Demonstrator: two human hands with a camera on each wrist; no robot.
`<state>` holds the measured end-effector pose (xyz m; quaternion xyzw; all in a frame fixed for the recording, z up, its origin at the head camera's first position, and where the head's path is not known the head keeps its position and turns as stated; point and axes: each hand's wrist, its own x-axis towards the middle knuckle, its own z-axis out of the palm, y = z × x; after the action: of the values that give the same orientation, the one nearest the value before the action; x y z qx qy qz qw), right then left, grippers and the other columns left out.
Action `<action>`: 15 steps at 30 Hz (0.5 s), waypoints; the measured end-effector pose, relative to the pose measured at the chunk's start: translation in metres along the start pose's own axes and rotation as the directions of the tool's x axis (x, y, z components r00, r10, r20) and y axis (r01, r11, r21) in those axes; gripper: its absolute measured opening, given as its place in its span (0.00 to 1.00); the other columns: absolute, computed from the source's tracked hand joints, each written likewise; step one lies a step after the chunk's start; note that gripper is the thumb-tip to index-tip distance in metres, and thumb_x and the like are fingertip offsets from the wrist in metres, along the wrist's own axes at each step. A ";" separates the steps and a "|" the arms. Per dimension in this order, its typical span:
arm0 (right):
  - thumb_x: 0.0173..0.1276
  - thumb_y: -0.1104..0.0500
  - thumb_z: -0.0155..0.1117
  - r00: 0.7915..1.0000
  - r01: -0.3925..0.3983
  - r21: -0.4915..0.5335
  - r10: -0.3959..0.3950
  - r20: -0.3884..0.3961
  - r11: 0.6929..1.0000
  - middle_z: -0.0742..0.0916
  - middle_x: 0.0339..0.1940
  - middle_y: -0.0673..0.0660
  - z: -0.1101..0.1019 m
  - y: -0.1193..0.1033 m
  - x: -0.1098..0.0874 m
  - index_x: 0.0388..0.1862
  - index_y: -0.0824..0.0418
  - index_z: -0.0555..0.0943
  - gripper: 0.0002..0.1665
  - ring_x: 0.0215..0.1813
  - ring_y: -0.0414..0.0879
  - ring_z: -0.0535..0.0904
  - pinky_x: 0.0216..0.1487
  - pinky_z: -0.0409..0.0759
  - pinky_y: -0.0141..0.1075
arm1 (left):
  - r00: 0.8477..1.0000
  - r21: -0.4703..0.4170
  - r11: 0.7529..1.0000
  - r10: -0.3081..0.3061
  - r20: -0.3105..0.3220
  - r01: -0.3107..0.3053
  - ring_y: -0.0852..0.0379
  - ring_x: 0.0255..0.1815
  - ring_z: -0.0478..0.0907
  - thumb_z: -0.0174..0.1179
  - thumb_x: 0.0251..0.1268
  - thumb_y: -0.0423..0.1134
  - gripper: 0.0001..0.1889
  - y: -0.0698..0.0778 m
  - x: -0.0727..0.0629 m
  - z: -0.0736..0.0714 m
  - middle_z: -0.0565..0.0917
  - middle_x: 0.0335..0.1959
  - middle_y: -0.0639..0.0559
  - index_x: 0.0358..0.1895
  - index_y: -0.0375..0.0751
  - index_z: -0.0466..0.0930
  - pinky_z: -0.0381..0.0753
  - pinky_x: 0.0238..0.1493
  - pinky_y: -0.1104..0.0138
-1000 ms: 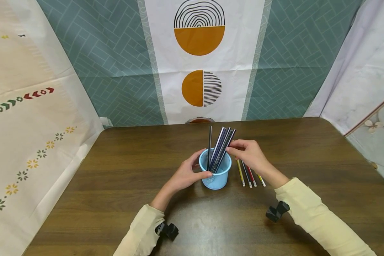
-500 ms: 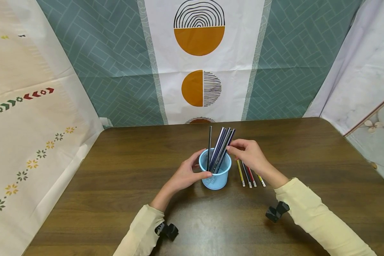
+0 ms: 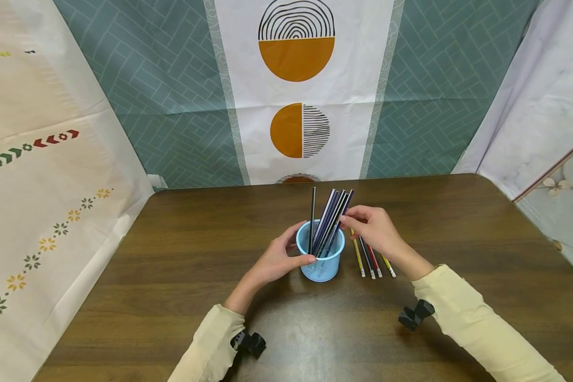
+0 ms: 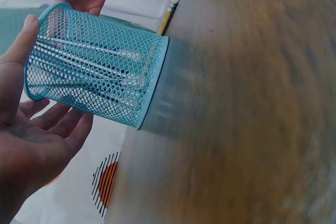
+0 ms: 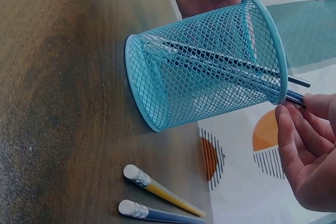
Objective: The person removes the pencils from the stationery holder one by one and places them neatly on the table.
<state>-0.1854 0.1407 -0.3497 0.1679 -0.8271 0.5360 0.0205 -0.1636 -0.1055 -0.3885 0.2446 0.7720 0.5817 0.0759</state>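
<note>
A light blue mesh pencil cup (image 3: 321,271) stands upright on the table, with several dark pencils (image 3: 326,217) leaning inside it. My left hand (image 3: 278,261) grips the cup from the left, its thumb at the near rim and its fingers around the far side. At the right of the rim, my right hand (image 3: 376,229) pinches a dark pencil between thumb and fingers. That pencil's lower part is inside the cup, as the right wrist view shows through the mesh (image 5: 210,72). How many pencils the right fingers touch is hard to tell.
Several pencils with white erasers (image 3: 373,265), yellow, dark and red, lie side by side right of the cup, partly under my right hand. The brown wooden table (image 3: 196,239) ends at a patterned cloth backdrop (image 3: 305,132). A black wrist camera (image 3: 249,344) sits on each sleeve.
My right hand has shifted slightly right, and the top of the rightmost pencil in the cup leans a little further right. The left hand keeps its hold on the cup.
</note>
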 end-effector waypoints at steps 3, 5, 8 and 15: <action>0.70 0.63 0.61 1.000 0.016 0.010 -0.016 0.002 1.000 0.87 0.33 0.64 -0.001 -0.001 0.001 0.42 0.73 0.81 0.11 0.31 0.43 0.82 0.31 0.83 0.36 | 1.000 -0.003 1.000 0.001 -0.009 -0.001 0.43 0.62 0.71 0.69 0.57 0.31 0.40 -0.002 0.000 0.000 0.70 0.66 0.38 0.73 0.35 0.58 0.70 0.62 0.52; 0.70 0.64 0.61 1.000 0.028 0.013 -0.028 0.002 1.000 0.86 0.32 0.63 -0.002 -0.003 0.001 0.42 0.73 0.81 0.11 0.31 0.43 0.82 0.31 0.83 0.37 | 1.000 -0.005 1.000 0.000 -0.014 0.000 0.44 0.62 0.72 0.69 0.57 0.31 0.40 -0.002 0.000 0.000 0.71 0.65 0.40 0.72 0.37 0.59 0.71 0.62 0.53; 0.71 0.63 0.60 0.999 0.038 0.019 -0.038 0.000 0.999 0.86 0.32 0.65 -0.003 -0.004 0.001 0.42 0.73 0.80 0.11 0.30 0.43 0.82 0.30 0.83 0.37 | 1.000 -0.002 1.000 -0.002 -0.019 0.002 0.44 0.61 0.72 0.69 0.57 0.30 0.40 -0.001 0.000 0.001 0.71 0.65 0.40 0.72 0.37 0.59 0.71 0.62 0.54; 0.72 0.62 0.60 0.999 0.048 0.053 -0.048 -0.005 0.997 0.86 0.34 0.66 -0.006 -0.010 0.000 0.42 0.72 0.80 0.12 0.32 0.43 0.83 0.32 0.84 0.40 | 1.000 0.004 1.000 -0.007 -0.007 0.007 0.38 0.62 0.71 0.66 0.57 0.26 0.39 0.007 -0.001 0.001 0.69 0.65 0.33 0.72 0.30 0.57 0.70 0.62 0.51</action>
<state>-0.1830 0.1429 -0.3385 0.1872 -0.8083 0.5575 0.0302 -0.1601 -0.1034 -0.3825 0.2399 0.7744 0.5807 0.0748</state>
